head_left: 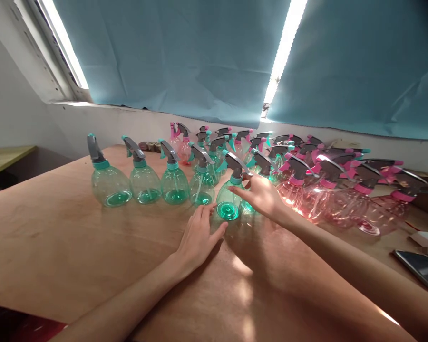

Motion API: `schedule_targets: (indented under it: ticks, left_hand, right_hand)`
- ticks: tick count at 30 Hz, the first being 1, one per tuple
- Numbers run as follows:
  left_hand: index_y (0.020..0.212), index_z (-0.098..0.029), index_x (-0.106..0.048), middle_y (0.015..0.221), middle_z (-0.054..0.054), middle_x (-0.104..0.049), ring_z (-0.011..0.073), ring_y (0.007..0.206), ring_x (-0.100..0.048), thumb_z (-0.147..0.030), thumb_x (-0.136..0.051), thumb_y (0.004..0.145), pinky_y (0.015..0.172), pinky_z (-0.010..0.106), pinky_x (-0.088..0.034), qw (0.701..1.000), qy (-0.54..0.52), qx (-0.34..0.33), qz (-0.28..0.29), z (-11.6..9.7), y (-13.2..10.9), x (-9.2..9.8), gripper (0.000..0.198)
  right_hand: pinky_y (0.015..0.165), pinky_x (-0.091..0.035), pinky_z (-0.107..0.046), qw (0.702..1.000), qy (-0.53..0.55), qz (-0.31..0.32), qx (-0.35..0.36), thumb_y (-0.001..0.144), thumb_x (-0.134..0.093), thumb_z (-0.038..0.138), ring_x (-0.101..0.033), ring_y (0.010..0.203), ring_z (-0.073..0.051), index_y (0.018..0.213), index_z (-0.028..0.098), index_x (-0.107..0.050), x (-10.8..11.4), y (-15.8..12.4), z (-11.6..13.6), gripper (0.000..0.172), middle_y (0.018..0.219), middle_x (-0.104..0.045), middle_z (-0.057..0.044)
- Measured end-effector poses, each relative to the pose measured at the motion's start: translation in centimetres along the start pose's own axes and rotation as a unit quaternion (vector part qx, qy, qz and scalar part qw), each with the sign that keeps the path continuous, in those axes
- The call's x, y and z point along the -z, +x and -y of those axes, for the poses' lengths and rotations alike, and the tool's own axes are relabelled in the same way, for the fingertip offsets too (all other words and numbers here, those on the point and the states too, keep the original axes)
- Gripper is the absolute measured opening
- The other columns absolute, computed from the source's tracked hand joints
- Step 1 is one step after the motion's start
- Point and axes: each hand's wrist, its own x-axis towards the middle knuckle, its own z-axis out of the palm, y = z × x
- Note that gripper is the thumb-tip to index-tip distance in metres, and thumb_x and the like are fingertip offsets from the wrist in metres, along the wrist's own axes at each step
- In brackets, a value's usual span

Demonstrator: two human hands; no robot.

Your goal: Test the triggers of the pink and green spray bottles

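A clear green spray bottle (228, 198) with a grey and teal trigger head leans slightly in front of me. My right hand (260, 194) is closed on its upper right side near the collar, with the thumb across the front and the other fingers partly hidden. Low at the bottle's left, my left hand (199, 232) has its fingers stretched out and the thumb apart. Its fingertips are close to the base; whether they touch is unclear. Just left stands another green spray bottle (201, 187), in a row with several more, such as the one at the far left end (110, 185).
Several pink spray bottles (356, 209) stand close together on the right, with mixed pink and green ones behind. A phone (419, 268) lies at the right edge of the wooden table (74, 251). Blue sheeting (171, 57) covers the wall behind.
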Motion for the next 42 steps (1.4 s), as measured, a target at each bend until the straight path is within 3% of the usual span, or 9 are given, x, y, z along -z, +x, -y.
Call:
schedule_targets:
  ticks: [7, 12, 20, 26, 29, 32, 37, 42]
  left_hand:
    - [0.118, -0.017, -0.051, 0.110, 0.010, -0.058, 0.0265, 0.102, -0.060, -0.030, -0.055, 0.089, 0.089, 0.045, -0.051, 1.000, -0.004, 0.004, 0.011, 0.1, -0.1, -0.5, 0.032]
    - [0.116, -0.018, -0.053, 0.106, 0.008, -0.059, 0.0257, 0.098, -0.061, -0.030, -0.056, 0.089, 0.088, 0.044, -0.051, 1.000, -0.008, 0.006, 0.022, 0.2, -0.1, -0.6, 0.029]
    - [0.115, -0.018, -0.052, 0.107, 0.007, -0.057, 0.0247, 0.098, -0.060, -0.029, -0.055, 0.090, 0.090, 0.043, -0.049, 0.999, -0.014, 0.004, 0.038, 0.3, -0.1, -0.7, 0.028]
    - [0.117, -0.019, -0.051, 0.109, 0.007, -0.057, 0.0243, 0.098, -0.059, -0.032, -0.055, 0.091, 0.088, 0.043, -0.049, 0.999, -0.024, 0.010, 0.044, 0.2, -0.2, -0.7, 0.030]
    - [0.118, -0.019, -0.051, 0.110, 0.007, -0.057, 0.0239, 0.098, -0.059, -0.033, -0.055, 0.091, 0.087, 0.042, -0.050, 0.999, -0.028, 0.015, 0.044, 0.1, -0.2, -0.6, 0.031]
    - [0.117, -0.019, -0.052, 0.108, 0.006, -0.058, 0.0236, 0.097, -0.060, -0.033, -0.055, 0.091, 0.087, 0.042, -0.051, 0.999, -0.030, 0.007, 0.041, 0.0, -0.2, -0.7, 0.030]
    - [0.117, -0.020, -0.054, 0.107, 0.006, -0.059, 0.0234, 0.097, -0.062, -0.033, -0.055, 0.090, 0.084, 0.040, -0.053, 0.999, -0.037, 0.003, 0.037, -0.3, 0.0, -0.8, 0.030]
    - [0.116, -0.021, -0.054, 0.108, 0.006, -0.059, 0.0234, 0.099, -0.061, -0.033, -0.055, 0.090, 0.085, 0.040, -0.053, 0.999, -0.033, 0.004, 0.029, -0.7, 0.0, -0.9, 0.028]
  right_hand:
    - [0.064, -0.041, -0.035, 0.999, -0.027, -0.008, -0.027, 0.083, -0.058, 0.049, -0.064, 0.087, -0.030, 0.101, 0.019, -0.066, -0.6, 1.3, 0.4, 0.036, 0.098, -0.070, -0.011]
    - [0.063, -0.042, -0.035, 0.999, -0.040, -0.012, -0.033, 0.084, -0.057, 0.049, -0.064, 0.084, -0.029, 0.097, 0.016, -0.066, -1.1, 2.2, 0.3, 0.037, 0.092, -0.069, -0.011]
    - [0.074, -0.046, -0.039, 0.999, -0.032, -0.020, -0.033, 0.087, -0.056, 0.046, -0.064, 0.098, -0.032, 0.102, 0.014, -0.066, -1.7, 3.0, 0.2, 0.037, 0.104, -0.069, -0.015]
    - [0.084, -0.049, -0.039, 0.999, 0.020, -0.040, -0.003, 0.086, -0.059, 0.049, -0.063, 0.110, -0.030, 0.123, 0.013, -0.058, -0.3, 0.8, -0.6, 0.052, 0.121, -0.067, -0.014]
    - [0.080, -0.049, -0.037, 0.996, 0.016, -0.070, 0.043, 0.089, -0.058, 0.045, -0.068, 0.098, -0.026, 0.111, 0.018, -0.065, 1.4, -1.2, -1.8, 0.035, 0.110, -0.072, -0.008]
    - [0.071, -0.049, -0.037, 0.993, -0.030, -0.115, -0.009, 0.088, -0.058, 0.044, -0.070, 0.084, -0.026, 0.097, 0.021, -0.068, 2.6, -3.0, -3.6, 0.026, 0.096, -0.075, -0.005]
    - [0.080, -0.050, -0.042, 0.989, -0.044, -0.135, -0.038, 0.086, -0.059, 0.048, -0.067, 0.100, -0.032, 0.112, 0.014, -0.062, 2.4, -3.8, -5.6, 0.043, 0.113, -0.071, -0.013]
    - [0.095, -0.046, -0.045, 0.994, -0.047, -0.073, -0.065, 0.085, -0.060, 0.049, -0.056, 0.122, -0.037, 0.134, 0.006, -0.046, 0.7, -2.3, -5.4, 0.067, 0.134, -0.057, -0.023]
